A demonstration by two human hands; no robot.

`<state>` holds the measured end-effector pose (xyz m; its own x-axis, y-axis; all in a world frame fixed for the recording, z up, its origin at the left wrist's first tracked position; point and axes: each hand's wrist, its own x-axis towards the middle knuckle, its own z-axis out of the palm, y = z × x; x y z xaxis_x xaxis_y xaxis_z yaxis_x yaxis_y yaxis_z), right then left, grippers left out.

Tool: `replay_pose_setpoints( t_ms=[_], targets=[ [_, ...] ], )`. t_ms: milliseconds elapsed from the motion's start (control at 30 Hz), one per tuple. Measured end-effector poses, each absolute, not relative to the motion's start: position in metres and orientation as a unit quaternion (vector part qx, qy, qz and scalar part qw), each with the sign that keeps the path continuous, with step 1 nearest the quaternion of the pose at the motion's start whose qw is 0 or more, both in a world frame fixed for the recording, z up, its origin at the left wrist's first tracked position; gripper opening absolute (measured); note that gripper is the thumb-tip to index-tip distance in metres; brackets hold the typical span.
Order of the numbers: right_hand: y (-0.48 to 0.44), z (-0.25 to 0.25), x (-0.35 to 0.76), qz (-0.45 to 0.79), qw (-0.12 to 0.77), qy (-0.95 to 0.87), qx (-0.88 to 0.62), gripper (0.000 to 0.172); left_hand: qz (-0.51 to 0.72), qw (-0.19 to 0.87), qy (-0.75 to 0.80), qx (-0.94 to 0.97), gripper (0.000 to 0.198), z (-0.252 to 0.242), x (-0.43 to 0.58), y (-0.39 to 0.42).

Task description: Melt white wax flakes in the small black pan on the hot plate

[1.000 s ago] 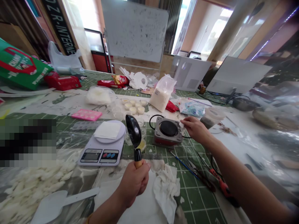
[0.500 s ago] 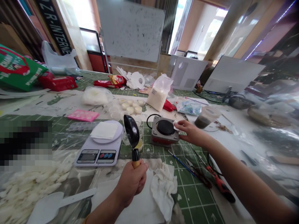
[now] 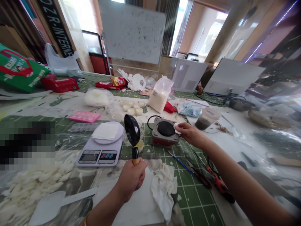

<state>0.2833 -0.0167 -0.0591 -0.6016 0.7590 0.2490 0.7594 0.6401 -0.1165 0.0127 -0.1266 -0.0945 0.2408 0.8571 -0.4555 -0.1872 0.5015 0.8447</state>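
My left hand (image 3: 132,179) is wrapped round the wooden handle of a small black pan (image 3: 132,130), which is held up on end with its bowl at the top. At the right edge of a small electric hot plate (image 3: 166,130), my right hand (image 3: 187,131) pinches a white tissue (image 3: 176,128). The tissue lies against the rim beside the round black heating disc. Behind the pan, a small cup with yellowish contents (image 3: 139,146) is partly hidden. A crumpled white cloth (image 3: 164,188) rests on white paper to the right of my left hand.
Left of the pan stands a kitchen scale (image 3: 101,147) with folded paper on it. White flakes (image 3: 44,185) and a white scoop (image 3: 49,208) lie nearer me. A paintbrush (image 3: 182,163), pliers (image 3: 199,175) and a red-handled tool (image 3: 221,185) lie under my right forearm. Several filled cups (image 3: 131,110) stand farther back.
The pan and my left hand have shifted slightly left and down. My right hand with the tissue stays at the hot plate's right edge, moved only slightly.
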Motion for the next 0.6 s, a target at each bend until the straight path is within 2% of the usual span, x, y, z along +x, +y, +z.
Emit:
replay_pose_setpoints(
  t_ms=[167,300,367,467,533,600],
  targets=[
    [-0.034,-0.04,0.283,0.059,0.134,-0.899,-0.414,0.031,0.359,0.673,0.548,0.344,0.036,-0.095,0.01,-0.121],
    [-0.035,-0.025,0.287,0.22,0.177,-0.869,-0.405,0.022,0.351,0.683,0.537,0.35,0.038,-0.092,0.005,-0.122],
    [-0.036,-0.022,0.284,0.344,0.249,-0.808,-0.408,0.026,0.334,0.75,0.463,0.333,0.035,-0.089,0.0,-0.125],
    [-0.045,-0.022,0.267,0.5,0.342,-0.7,-0.379,0.045,0.29,0.875,0.273,0.274,0.028,-0.085,-0.01,-0.132],
    [-0.055,-0.021,0.253,0.548,0.365,-0.666,-0.35,0.05,0.265,0.916,0.178,0.242,0.029,-0.084,-0.016,-0.137],
    [-0.063,-0.019,0.239,0.547,0.388,-0.656,-0.347,0.044,0.248,0.934,0.129,0.222,0.032,-0.085,-0.018,-0.142]
  ],
)
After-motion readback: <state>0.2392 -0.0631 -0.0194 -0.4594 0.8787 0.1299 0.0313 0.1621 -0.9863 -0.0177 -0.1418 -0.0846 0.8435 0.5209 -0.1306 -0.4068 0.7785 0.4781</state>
